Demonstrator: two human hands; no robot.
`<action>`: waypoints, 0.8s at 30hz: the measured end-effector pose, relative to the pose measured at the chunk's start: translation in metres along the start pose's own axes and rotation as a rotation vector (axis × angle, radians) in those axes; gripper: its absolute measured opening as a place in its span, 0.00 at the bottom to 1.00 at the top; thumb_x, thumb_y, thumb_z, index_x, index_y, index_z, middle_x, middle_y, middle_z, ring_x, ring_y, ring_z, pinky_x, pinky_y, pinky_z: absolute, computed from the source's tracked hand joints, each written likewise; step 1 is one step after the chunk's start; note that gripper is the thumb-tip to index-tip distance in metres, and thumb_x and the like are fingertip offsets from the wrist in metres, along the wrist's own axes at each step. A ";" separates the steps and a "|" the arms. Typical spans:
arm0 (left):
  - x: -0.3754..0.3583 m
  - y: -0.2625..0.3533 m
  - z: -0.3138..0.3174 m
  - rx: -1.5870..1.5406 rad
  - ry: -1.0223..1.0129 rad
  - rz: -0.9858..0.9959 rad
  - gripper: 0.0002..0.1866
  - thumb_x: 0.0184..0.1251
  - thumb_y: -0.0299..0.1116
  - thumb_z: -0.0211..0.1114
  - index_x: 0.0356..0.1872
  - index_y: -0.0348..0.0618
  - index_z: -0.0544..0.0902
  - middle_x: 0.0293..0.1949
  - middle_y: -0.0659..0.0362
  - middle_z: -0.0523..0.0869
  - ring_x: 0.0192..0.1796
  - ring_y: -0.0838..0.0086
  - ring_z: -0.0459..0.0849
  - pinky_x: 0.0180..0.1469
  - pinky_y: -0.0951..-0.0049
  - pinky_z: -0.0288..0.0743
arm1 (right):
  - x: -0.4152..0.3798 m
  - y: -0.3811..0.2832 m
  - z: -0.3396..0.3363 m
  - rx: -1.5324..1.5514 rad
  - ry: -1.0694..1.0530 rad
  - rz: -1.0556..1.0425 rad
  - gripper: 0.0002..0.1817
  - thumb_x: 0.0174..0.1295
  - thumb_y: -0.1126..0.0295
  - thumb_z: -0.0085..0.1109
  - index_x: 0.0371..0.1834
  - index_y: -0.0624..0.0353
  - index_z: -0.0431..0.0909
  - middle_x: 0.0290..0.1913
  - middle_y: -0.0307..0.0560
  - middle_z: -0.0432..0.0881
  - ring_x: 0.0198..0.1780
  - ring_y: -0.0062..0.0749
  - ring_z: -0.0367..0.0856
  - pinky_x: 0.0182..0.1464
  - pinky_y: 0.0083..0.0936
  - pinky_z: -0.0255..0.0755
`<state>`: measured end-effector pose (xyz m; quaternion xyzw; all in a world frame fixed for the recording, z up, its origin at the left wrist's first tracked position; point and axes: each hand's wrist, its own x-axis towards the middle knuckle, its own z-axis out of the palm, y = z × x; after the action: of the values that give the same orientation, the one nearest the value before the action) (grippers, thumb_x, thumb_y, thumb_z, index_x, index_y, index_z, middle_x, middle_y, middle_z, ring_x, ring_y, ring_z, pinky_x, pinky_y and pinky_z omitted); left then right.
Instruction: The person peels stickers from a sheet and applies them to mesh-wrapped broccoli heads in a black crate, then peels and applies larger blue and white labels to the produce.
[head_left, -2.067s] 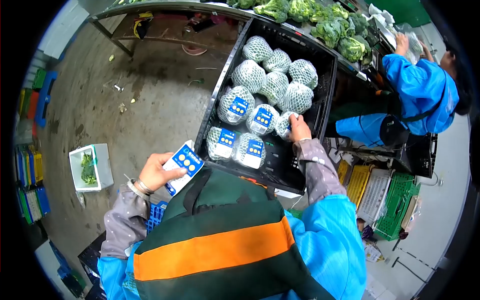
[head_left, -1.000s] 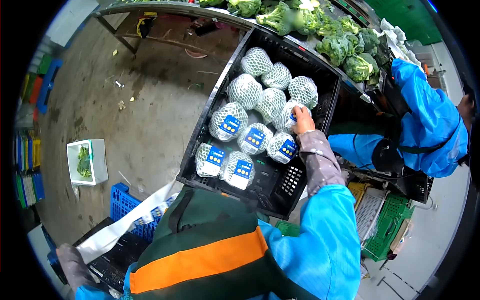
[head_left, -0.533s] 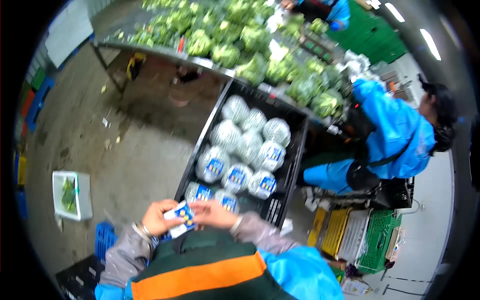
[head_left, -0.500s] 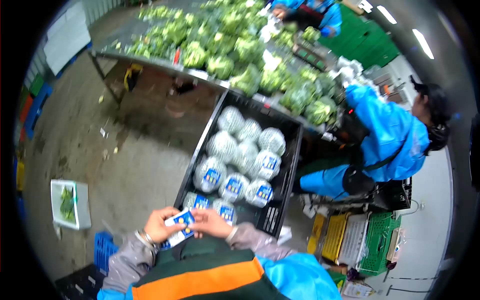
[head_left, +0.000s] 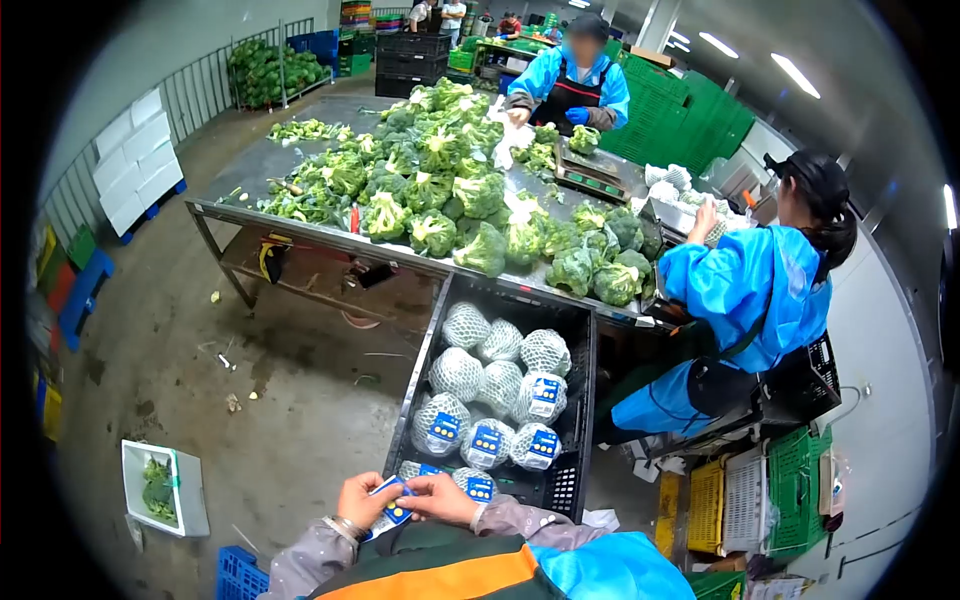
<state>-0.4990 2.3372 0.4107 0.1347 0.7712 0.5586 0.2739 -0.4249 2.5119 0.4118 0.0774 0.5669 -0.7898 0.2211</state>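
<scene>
Blue-and-white labels (head_left: 392, 512), which look like a small stack, are between my two hands at the near end of a black crate (head_left: 594, 400). My left hand (head_left: 358, 503) grips them from the left. The fingers of my right hand (head_left: 444, 497) pinch their upper edge. Inside the crate lie several round bundles in white foam netting (head_left: 458, 373). Those nearest me carry blue labels, such as the labelled bundle (head_left: 487, 443). The bundles closest to my hands are partly cut off by the crate edge and my hands.
Loose broccoli (head_left: 430, 190) is heaped on a metal table (head_left: 225, 190) beyond the crate. One co-worker (head_left: 570, 85) stands behind it, another co-worker (head_left: 750, 280) at the right. A white bin (head_left: 195, 490) with greens and a blue crate (head_left: 240, 575) are on the left floor; coloured crates (head_left: 740, 500) stand right.
My view has tilted upward, so the table and far room show more and my hands sit lower in frame. Both hands still hold the labels, with the right fingers now closer over them.
</scene>
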 end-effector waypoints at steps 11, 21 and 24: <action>-0.008 0.007 -0.002 0.095 -0.038 -0.036 0.13 0.55 0.36 0.71 0.21 0.37 0.79 0.20 0.64 0.81 0.24 0.86 0.74 0.26 0.81 0.69 | -0.001 0.011 -0.003 0.025 0.028 0.011 0.14 0.61 0.67 0.60 0.48 0.62 0.78 0.31 0.35 0.81 0.27 0.11 0.75 0.26 0.10 0.68; -0.014 0.010 -0.008 0.005 -0.106 -0.112 0.13 0.52 0.37 0.73 0.25 0.37 0.84 0.23 0.62 0.84 0.25 0.85 0.78 0.27 0.80 0.73 | -0.002 0.007 -0.011 -0.102 0.087 -0.037 0.11 0.62 0.68 0.59 0.41 0.64 0.80 0.30 0.41 0.83 0.27 0.18 0.80 0.28 0.15 0.73; -0.022 0.017 -0.043 0.260 -0.215 -0.204 0.15 0.47 0.38 0.76 0.27 0.35 0.85 0.24 0.62 0.85 0.25 0.84 0.79 0.28 0.80 0.74 | 0.016 0.015 -0.047 -0.216 0.292 -0.226 0.09 0.61 0.68 0.59 0.36 0.62 0.82 0.25 0.40 0.82 0.22 0.18 0.77 0.23 0.21 0.72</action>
<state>-0.5076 2.2977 0.4427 0.1491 0.8130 0.4060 0.3898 -0.4387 2.5475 0.3768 0.1027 0.6792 -0.7247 0.0538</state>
